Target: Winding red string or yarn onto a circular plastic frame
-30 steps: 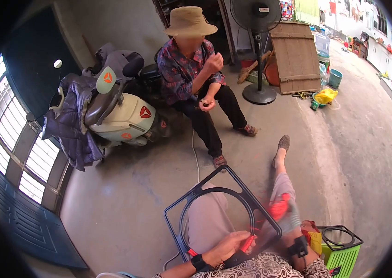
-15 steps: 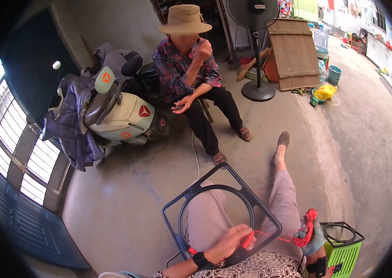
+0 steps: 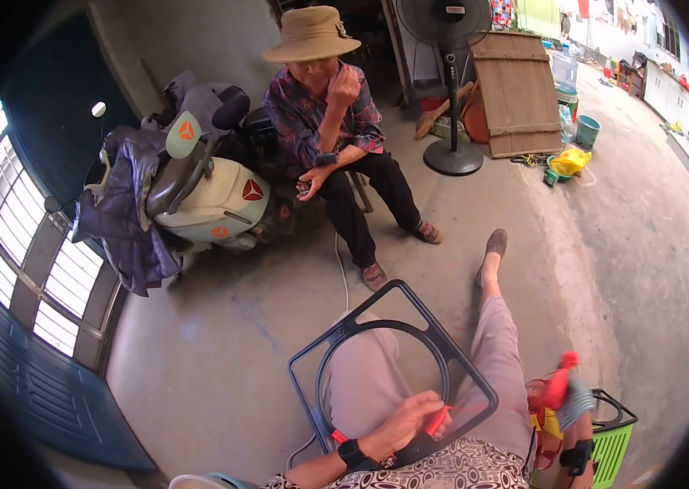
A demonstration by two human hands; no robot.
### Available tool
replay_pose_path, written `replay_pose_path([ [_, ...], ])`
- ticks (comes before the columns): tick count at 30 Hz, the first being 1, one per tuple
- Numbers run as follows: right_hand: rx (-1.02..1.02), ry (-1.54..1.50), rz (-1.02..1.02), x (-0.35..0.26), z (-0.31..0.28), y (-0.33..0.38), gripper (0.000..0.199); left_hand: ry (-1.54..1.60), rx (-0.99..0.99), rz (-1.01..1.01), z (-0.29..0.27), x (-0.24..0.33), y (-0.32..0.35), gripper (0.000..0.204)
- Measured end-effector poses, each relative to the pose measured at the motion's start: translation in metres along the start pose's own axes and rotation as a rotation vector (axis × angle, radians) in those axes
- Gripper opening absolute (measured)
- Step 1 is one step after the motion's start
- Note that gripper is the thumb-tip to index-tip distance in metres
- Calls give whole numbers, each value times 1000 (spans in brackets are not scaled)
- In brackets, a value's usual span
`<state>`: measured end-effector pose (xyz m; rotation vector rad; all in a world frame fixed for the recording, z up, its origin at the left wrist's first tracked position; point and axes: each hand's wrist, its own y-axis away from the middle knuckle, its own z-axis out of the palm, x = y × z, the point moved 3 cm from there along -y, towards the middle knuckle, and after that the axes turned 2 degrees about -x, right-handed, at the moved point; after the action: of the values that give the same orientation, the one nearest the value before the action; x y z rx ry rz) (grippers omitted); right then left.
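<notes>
A black square frame with a round opening [image 3: 447,341] lies tilted across my lap. My left hand [image 3: 406,425] is closed on its near bar, thumb and fingers pinching where red cord [image 3: 437,420] is wound tightly around it. A second red wrapping [image 3: 339,438] shows on the bar further left. Out to the right, beside my thigh, my right hand [image 3: 577,404] wears a grey-blue glove and is closed on a bundle of red cord [image 3: 558,386]. Motion smears this hand and the bundle. The strand between bundle and frame is only faintly visible.
At my right stands a green slatted basket [image 3: 611,456] with a black rim; a red and yellow bag [image 3: 546,425] is beside it. Ahead, a person in a hat [image 3: 324,122] sits beside a parked scooter [image 3: 218,200]. A standing fan [image 3: 452,159] and wooden board [image 3: 517,98] are beyond.
My right hand has swung outward and slightly down with the cord bundle, uncovering the red and yellow bag. My left hand stays on the frame. The seated person has leaned left and drawn in the lower hand.
</notes>
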<state>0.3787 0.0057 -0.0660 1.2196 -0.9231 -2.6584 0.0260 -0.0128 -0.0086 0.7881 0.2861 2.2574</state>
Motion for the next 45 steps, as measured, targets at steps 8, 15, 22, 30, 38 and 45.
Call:
replay_pose_path([
  [8, -729, 871, 261, 70, 130, 34, 34, -56, -9, 3, 0, -10, -2, 10],
  [15, -1030, 479, 349, 93, 191, 27, 43, -130, 46, 39, 7, -1, 0, 24],
  [22, -911, -198, 733, 139, 177, 14, 23, -34, 13, -44, -8, -3, -5, 37],
  [30, -464, -529, 155, 63, 110, -26, 36, 42, -61, -87, -11, -19, 2, 39],
  [38, -539, -377, -119, -71, -16, -3, 32, 115, 48, -85, -1, 7, 4, 62],
  [45, -227, -79, -127, -66, -45, -5, 38, -61, 159, -58, -6, 9, -6, 28],
])
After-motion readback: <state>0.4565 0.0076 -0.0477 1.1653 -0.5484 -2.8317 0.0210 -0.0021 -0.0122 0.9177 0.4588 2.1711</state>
